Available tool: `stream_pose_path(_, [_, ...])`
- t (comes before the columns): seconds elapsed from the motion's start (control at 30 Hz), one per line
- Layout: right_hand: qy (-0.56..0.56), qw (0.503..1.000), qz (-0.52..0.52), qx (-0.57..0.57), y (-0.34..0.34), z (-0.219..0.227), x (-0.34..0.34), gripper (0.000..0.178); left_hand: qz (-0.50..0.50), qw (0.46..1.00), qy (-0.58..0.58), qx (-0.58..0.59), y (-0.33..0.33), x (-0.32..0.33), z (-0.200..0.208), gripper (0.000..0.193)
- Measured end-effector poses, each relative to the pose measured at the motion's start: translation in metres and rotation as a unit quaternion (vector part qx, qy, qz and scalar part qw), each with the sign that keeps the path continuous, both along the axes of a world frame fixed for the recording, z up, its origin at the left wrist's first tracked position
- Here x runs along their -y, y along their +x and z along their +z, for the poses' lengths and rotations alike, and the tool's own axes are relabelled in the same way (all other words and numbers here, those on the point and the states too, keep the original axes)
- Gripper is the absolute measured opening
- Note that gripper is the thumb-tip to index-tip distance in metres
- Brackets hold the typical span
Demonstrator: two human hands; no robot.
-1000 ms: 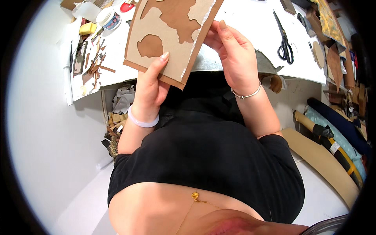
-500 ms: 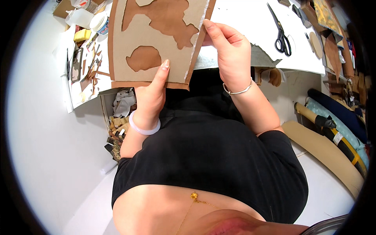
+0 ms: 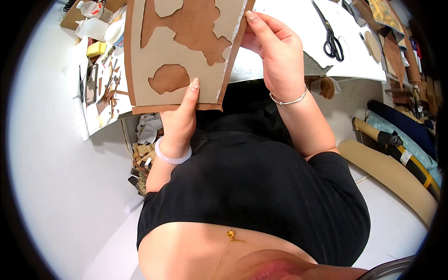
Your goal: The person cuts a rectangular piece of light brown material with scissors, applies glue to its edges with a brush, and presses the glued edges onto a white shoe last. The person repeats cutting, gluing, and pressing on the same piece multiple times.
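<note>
A brown leather panel (image 3: 161,109) with a beige layer (image 3: 161,56) on its face is held up in front of me, its top cut off by the picture's edge. Irregular cut-outs in the beige layer show brown leather beneath. My left hand (image 3: 179,119) grips the bottom edge, thumb flat on the front and fingers hidden behind. At the right edge, my right hand (image 3: 277,51) pinches the brown border between thumb and fingers. A frayed whitish line runs down beside that border.
Black scissors (image 3: 331,42) lie on the white table (image 3: 284,11). Left of the panel are leather scraps (image 3: 109,93), a phone (image 3: 91,84), a yellow sponge (image 3: 96,49) and plastic bottles (image 3: 92,29). Rolled materials (image 3: 401,140) lean at the right, below the table.
The panel sits slightly lower and farther left in view. My right hand has shifted a little up along its right edge. The whole view has tilted slightly.
</note>
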State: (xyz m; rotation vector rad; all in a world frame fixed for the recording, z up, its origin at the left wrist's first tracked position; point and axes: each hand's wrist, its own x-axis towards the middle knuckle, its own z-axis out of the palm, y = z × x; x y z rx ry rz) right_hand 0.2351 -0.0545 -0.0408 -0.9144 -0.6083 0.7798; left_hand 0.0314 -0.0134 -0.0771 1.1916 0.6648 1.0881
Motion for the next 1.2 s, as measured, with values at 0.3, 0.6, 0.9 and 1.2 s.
stream_pose_path(0.3, [0.04,0.997,-0.068,0.021,-0.005,-0.004,-0.003,0.022,0.017,0.997,0.06,-0.044,0.001,0.003,0.0,0.031])
stream_pose_path(0.6, [0.052,0.996,-0.07,0.007,0.005,-0.001,-0.004,0.029,0.005,0.998,0.038,-0.049,0.0,0.008,-0.006,0.032])
stream_pose_path(0.9, [-0.009,0.997,-0.059,-0.048,0.019,0.004,-0.006,0.031,-0.007,0.995,0.071,-0.064,0.001,0.008,-0.006,0.035])
stream_pose_path(1.2, [-0.062,0.991,0.067,-0.096,-0.002,-0.012,-0.001,0.044,-0.058,0.979,-0.179,0.073,0.006,0.002,0.003,0.052])
